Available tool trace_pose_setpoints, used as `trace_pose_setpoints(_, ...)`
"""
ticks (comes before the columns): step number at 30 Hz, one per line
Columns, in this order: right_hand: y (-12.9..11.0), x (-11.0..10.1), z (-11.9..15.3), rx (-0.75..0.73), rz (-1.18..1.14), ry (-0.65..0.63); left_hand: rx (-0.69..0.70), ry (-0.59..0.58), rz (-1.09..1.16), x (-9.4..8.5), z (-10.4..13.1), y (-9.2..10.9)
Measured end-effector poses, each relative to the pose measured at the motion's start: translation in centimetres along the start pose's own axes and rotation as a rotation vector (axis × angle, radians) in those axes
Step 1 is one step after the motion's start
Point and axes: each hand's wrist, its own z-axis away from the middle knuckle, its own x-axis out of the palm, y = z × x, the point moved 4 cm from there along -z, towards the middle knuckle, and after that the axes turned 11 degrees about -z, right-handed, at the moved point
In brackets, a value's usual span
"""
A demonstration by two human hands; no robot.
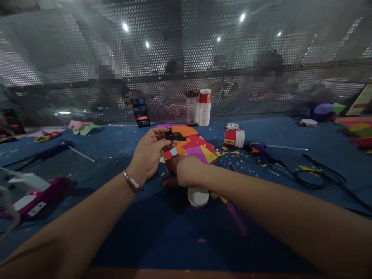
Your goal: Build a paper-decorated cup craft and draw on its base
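My left hand (148, 153) is raised over the middle of the table, its thumb and fingers closed on a small piece of black paper (171, 135). Lower and to the right, my right hand (183, 170) is close to the tabletop, knuckles up. Its thumb is stretched apart from the bent fingers, and I see nothing between them; the fingertips are partly in shadow. Behind both hands lies a pile of coloured paper (197, 153) in orange, red, purple and yellow. A white round cup piece (198, 197) sits just below my right wrist.
A red and white paper cup (234, 138) lies sideways by a glue gun (261, 150) with a looping cable. A glass jar (191, 108) and stacked cups (204, 110) stand behind. At left are another glue gun (55, 149), scissors (48, 135) and a purple power strip (37, 197).
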Motion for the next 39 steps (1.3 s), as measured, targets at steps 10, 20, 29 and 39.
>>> trace_pose_setpoints(10, 0.4, 0.0, 0.8, -0.031, -0.258, 0.047, -0.004, 0.009, -0.006, 0.2, 0.0, -0.2)
trace_pose_setpoints(20, 6.8, -2.0, 9.0, 0.014, -0.734, 0.447, -0.048, -0.322, -0.139, 2.4, 2.3, -1.6)
trace_pose_setpoints(29, 8.0, -1.0, 9.1, 0.094, -1.106, 0.516, -0.002, -0.403, -0.181, 3.7, 3.9, -1.7)
trace_pose_setpoints(39, 9.4, -0.7, 8.8, 0.133, -0.692, 0.391, -0.070, -0.222, -0.116, 2.3, 2.5, -1.8)
